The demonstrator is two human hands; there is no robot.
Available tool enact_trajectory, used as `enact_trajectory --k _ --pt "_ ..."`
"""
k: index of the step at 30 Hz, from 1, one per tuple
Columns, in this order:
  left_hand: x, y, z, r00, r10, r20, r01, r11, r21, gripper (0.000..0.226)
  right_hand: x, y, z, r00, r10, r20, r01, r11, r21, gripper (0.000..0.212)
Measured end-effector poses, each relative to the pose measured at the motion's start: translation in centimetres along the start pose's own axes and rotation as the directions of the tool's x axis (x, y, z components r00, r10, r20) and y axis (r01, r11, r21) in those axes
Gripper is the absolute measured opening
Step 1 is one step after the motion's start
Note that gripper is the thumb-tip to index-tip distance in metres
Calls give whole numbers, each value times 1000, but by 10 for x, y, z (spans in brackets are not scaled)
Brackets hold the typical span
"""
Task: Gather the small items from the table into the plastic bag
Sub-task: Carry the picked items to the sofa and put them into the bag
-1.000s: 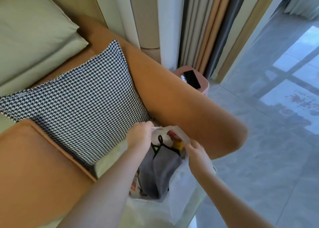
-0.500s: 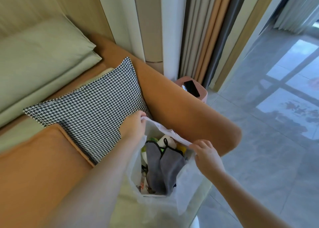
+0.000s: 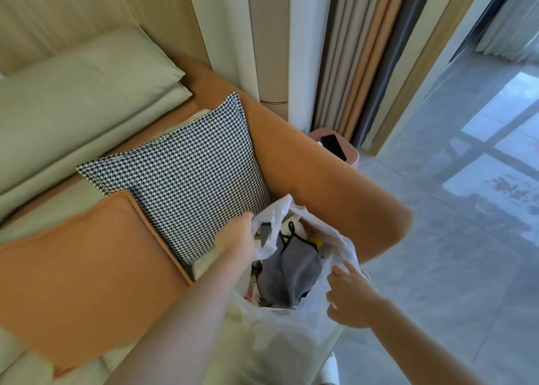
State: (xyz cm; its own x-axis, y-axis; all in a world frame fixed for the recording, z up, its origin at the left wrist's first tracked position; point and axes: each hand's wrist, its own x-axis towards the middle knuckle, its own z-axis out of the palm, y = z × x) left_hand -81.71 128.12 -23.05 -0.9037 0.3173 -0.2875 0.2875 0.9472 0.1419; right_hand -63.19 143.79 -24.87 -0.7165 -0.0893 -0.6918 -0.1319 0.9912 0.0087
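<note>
**Bag held open on the sofa, nearly packed**

Head view: hands work at a thin white plastic bag [image 3: 294, 335] standing on an orange sofa [image 3: 329, 180], beside a black-and-white houndstooth cushion [image 3: 189, 177]. The left hand [image 3: 237, 240] grips the bag's near-left rim. The right hand [image 3: 348, 297] touches the right rim with loose, spread fingers [image 3: 348, 268], pinching nothing. Grey folded cloth [image 3: 294, 271] and small items already lie inside. No table is in view. The step looks like checking or closing; next, the right hand would need a firm hold on its rim.
</note>
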Motion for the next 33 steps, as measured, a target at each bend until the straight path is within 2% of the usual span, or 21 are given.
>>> enact_trajectory --k 4,7,13,15,16,18,19,20,21,22,24,27,30,33 --pt "7 -7 -17 995 -51 -87 45 997 -70 38 -24 20 11 997 -30 -70 34 998 59 43" --pt "9 -14 -25 986 -116 -118 102 988 -118 43 -31 31 15 995 -21 -98 25 999 35 38" --pt "-10 -1 -23 981 -181 -76 159 960 -231 38 -34 25 -3 964 9 -264 18 995 100 32" --pt "-22 8 -26 983 -155 -96 129 963 -237 35 -35 22 -7 957 -8 -290 37 995 96 28" --pt "-30 11 -27 983 -118 -144 89 978 -189 36 -35 22 -6 955 -20 -296 46 996 82 25" --pt "-49 19 -27 959 77 -273 -81 997 -4 36 -38 23 -3 956 -43 -292 58 997 44 21" --pt "-58 24 -24 938 243 -248 -222 969 111 35 -40 25 2 962 -48 -270 60 998 35 19" --pt "-66 27 -19 903 405 -143 -374 905 204 37 -42 27 6 965 -52 -257 64 997 39 17" --pt "-72 29 -13 855 519 16 -501 815 290 41 -46 28 11 970 -60 -233 70 997 32 16" --pt "-74 29 -10 812 555 183 -578 718 388 47 -50 29 13 972 -77 -222 80 997 8 15" --pt "-72 24 -7 799 471 374 -600 570 562 54 -57 32 18 945 -117 -305 116 993 -22 4" --pt "-62 12 -6 855 334 397 -519 540 663 56 -62 35 9 886 -176 -430 192 981 -4 15" --pt "-48 1 -3 873 275 403 -488 466 738 61 -48 26 -4 897 -334 -291 310 942 -128 15" --pt "-38 -13 2 891 243 382 -453 463 762 59 -32 20 -5 905 -386 -179 368 921 -129 35"
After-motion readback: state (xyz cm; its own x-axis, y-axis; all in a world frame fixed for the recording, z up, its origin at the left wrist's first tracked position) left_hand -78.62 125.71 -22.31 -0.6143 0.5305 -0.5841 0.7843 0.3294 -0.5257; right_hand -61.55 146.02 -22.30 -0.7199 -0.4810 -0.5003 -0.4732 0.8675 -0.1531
